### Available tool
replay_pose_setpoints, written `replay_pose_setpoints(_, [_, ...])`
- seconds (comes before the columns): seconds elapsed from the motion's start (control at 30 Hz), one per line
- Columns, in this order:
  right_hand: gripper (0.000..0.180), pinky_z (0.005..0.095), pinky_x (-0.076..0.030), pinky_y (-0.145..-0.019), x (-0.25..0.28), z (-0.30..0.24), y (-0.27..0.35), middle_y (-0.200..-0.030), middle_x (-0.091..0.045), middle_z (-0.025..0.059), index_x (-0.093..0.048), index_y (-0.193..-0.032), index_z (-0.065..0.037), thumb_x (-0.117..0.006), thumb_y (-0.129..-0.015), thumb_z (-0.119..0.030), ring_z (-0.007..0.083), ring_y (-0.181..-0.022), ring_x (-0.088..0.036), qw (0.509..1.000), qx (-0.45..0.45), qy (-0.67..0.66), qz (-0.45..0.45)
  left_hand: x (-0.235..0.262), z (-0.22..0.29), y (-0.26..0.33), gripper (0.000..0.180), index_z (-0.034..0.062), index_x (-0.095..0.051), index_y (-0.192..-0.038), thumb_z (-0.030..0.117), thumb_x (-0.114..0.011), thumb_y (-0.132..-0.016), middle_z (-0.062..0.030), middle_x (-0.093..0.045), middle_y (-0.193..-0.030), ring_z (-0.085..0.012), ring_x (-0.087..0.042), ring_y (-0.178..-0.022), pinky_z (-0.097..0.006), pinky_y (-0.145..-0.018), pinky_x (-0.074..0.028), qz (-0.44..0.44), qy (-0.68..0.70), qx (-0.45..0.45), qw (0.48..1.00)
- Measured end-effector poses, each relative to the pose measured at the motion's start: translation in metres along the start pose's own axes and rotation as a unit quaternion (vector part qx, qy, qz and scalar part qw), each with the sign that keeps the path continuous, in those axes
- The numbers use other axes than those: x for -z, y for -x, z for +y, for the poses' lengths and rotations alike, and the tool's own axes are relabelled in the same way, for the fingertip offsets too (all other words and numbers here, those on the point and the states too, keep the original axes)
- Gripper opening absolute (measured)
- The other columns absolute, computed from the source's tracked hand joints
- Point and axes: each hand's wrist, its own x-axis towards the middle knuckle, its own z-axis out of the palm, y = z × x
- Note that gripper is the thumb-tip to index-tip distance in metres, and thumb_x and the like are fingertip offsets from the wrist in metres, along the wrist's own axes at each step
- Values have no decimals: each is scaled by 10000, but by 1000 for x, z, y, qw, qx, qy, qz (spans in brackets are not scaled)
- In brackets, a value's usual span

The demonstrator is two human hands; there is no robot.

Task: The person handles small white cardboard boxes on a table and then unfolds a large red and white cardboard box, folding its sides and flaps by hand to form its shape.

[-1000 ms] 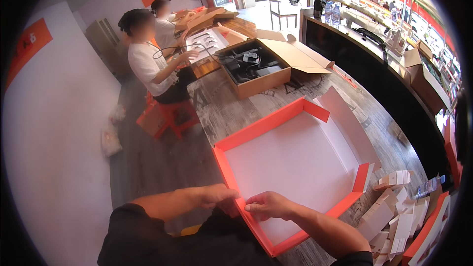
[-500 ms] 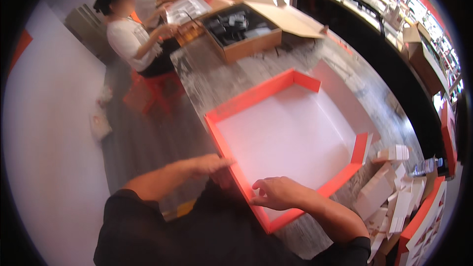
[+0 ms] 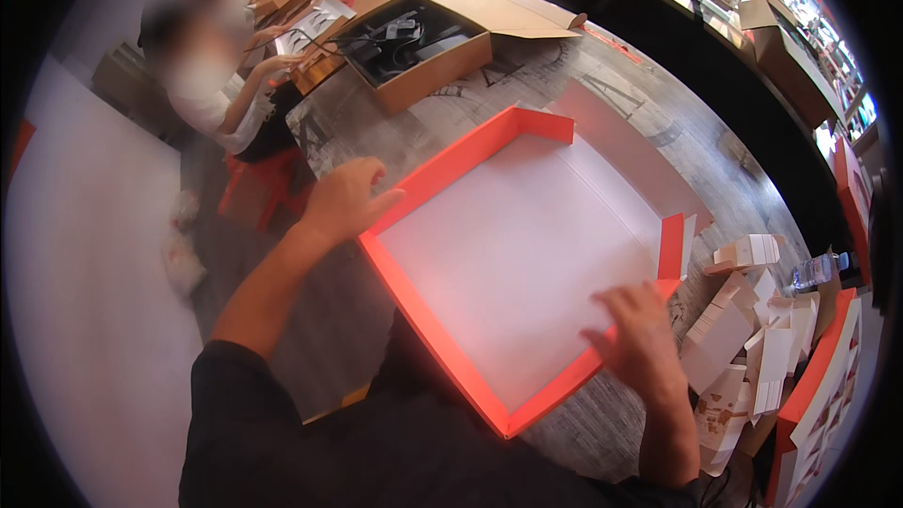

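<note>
A shallow orange cardboard box [image 3: 423, 325] with a white inside lies on the table before me. Its left, near and far walls stand up, while a broad flap [image 3: 628, 146] on the far right lies folded outward. My left hand [image 3: 348, 199] is at the left corner, thumb and fingers apart beside the wall's top edge. Over the near right wall is my right hand [image 3: 641, 334], its fingers spread and bent, slightly blurred. Neither hand grips anything that I can see; whether the fingertips touch the walls is hard to tell.
Beyond the box, an open brown carton [image 3: 428, 71] holds black items and cables. A seated person [image 3: 212, 103] works at the far left. Folded white cartons [image 3: 752, 339] pile up at the right, near a plastic bottle [image 3: 816, 270]. The table's left edge borders the floor.
My left hand has moved up along the left wall to the far left corner. My right hand has gone from the near corner to the right wall. The view has shifted.
</note>
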Motion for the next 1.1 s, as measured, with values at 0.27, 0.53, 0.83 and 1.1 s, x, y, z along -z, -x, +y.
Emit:
replay_pose_setpoints(0.27, [744,471,-464,-1040,-5,95,-42,-1388,-468,216,-453,-1428,-19,-801,-772,-66,416,-1258,-524,939,-221,78,249,-52,-3,-48,418,14,-653,-835,421,-666,-932,-226,-659,-824,-407,-638,-793,-474,-703,-491,-105,80,90,987])
replay_pose_setpoints(0.53, [677,469,-508,-980,-13,138,-24,-1311,-532,215,-429,-1460,-16,-712,-849,-85,424,-1180,-592,945,-246,58,210,-60,5,-45,426,37,-676,-867,442,-586,-964,-236,-672,-882,-474,-627,-858,-521,-734,-481,-88,109,112,984])
replay_pose_setpoints(0.83, [669,471,-514,-962,0,102,-44,-1312,-554,213,-493,-1400,-25,-777,-796,-73,404,-1190,-581,945,-204,136,216,-61,4,-31,313,72,-676,-1081,331,-701,-908,-182,-688,-1010,-386,-660,-943,-452,-807,-532,38,99,39,994])
replay_pose_setpoints(1.1, [524,425,-521,-889,-8,122,-40,-1086,-658,192,-544,-1311,-31,-698,-813,17,382,-1007,-654,936,-213,-32,278,-71,97,-49,369,48,-639,-1173,130,-780,-843,-129,-653,-1113,-273,-664,-1011,-377,-854,-561,39,284,-151,946])
